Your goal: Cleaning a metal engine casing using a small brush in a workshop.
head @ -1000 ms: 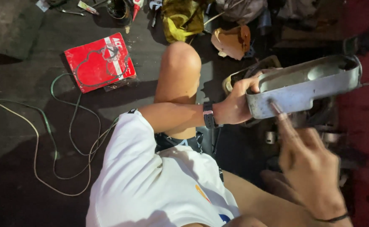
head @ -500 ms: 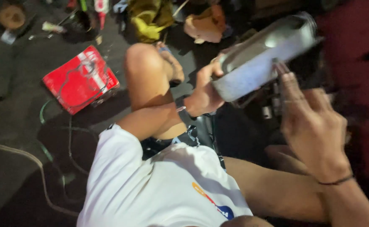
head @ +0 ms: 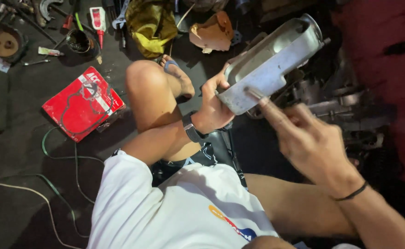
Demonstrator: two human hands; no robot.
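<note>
The person wears a white T-shirt (head: 165, 207) with short sleeves and a small orange, red and blue mark on the front. Dark shorts (head: 202, 157) carry thin white lines. A black watch (head: 192, 129) sits on the left wrist, a thin black band (head: 350, 192) on the right. A blue-strapped sandal (head: 171, 65) covers the foot.

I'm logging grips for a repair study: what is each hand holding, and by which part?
The left hand grips the grey metal cover at its lower end. The right hand holds nothing; one fingertip touches the cover's near edge.
</note>
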